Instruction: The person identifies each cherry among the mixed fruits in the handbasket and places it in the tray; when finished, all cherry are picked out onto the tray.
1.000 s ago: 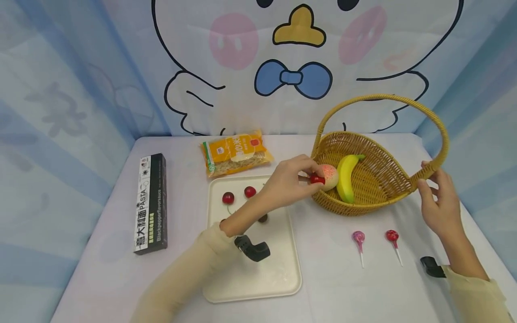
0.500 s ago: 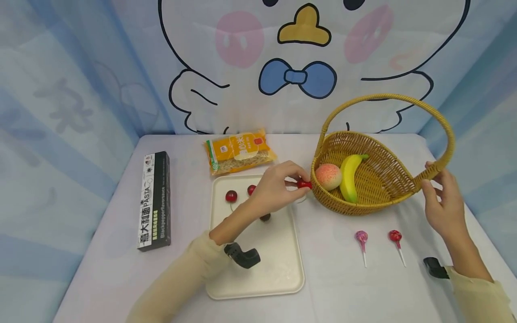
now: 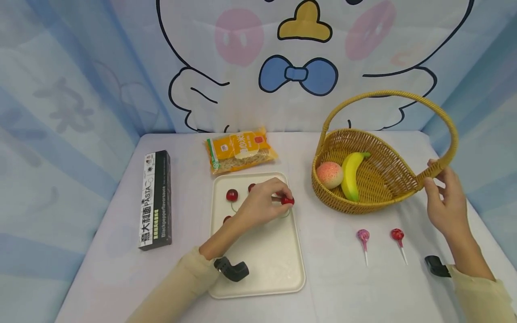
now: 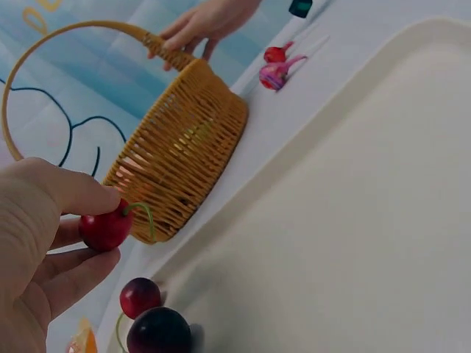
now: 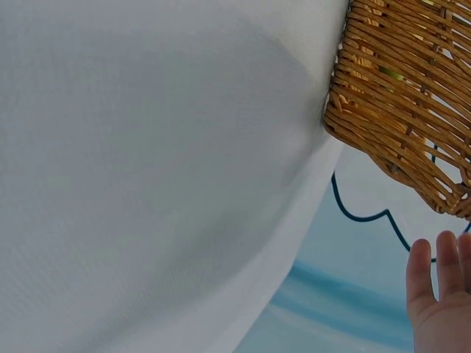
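My left hand [image 3: 260, 204] pinches a red cherry [image 3: 287, 200] between thumb and fingers over the right side of the cream tray [image 3: 266, 273]. Its green stem hangs free in the left wrist view. Other cherries [image 3: 232, 195] lie on the tray, partly hidden by that hand. My right hand [image 3: 447, 204] grips the wicker basket [image 3: 363, 207] at the right foot of its handle, thumb in front. Inside the basket are a peach [image 3: 330, 175] and a banana [image 3: 352, 176]. Only part of the right hand's fingers shows in the right wrist view.
Two lollipops, one pink [image 3: 363, 235] and one red [image 3: 397, 235], lie in front of the basket. An orange food packet [image 3: 241, 150] lies behind the tray. On the left is a black and white pasta box [image 3: 155, 199]. A printed curtain [image 3: 299, 107] borders the table's back.
My left hand has moved left with the cherry, away from the peach in the basket and back over the tray. The right hand keeps its hold on the basket.
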A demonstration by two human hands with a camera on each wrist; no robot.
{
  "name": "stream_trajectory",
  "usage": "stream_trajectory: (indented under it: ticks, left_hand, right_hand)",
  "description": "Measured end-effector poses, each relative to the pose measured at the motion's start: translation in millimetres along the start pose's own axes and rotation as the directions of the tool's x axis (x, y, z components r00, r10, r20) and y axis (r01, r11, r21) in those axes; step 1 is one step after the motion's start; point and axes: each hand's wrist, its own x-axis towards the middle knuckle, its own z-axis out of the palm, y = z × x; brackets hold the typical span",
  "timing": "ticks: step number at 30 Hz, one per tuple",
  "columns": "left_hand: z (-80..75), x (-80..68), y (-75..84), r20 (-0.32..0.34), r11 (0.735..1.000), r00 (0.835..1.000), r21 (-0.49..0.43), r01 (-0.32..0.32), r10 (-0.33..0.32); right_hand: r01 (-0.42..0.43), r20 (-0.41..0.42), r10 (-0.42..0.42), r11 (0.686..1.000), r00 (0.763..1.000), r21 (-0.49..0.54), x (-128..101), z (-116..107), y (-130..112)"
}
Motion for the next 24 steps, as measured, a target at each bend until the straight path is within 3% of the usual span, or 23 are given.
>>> stream_trajectory:
  ticks: [3,10,19,24]
  left_hand:
    - [1.9,-3.4,-3.9,0.004,1.000,1.000,0.000,0.009,-0.009]
    - [5.1,-9.0,-10.2,0.015,0.994,0.999,0.101,0.034,-0.035]
    - [9.6,-12.9,-15.6,0.057,0.988,0.993,0.124,0.095,-0.103]
    - [11.6,-15.4,-17.4,0.076,0.985,0.992,0.145,0.092,-0.104]
  right_hand:
    - [-0.002,-0.005,0.002,1.000,1.000,0.001,0,0,-1]
    - [0.011,-0.010,-0.011,1.000,1.000,0.013,-2,2,-1]
    - [0.009,-0.007,-0.009,1.000,1.000,0.012,-4,1,-2]
    - [0.001,-0.002,-0.001,1.000,1.000,0.011,-4,1,-3]
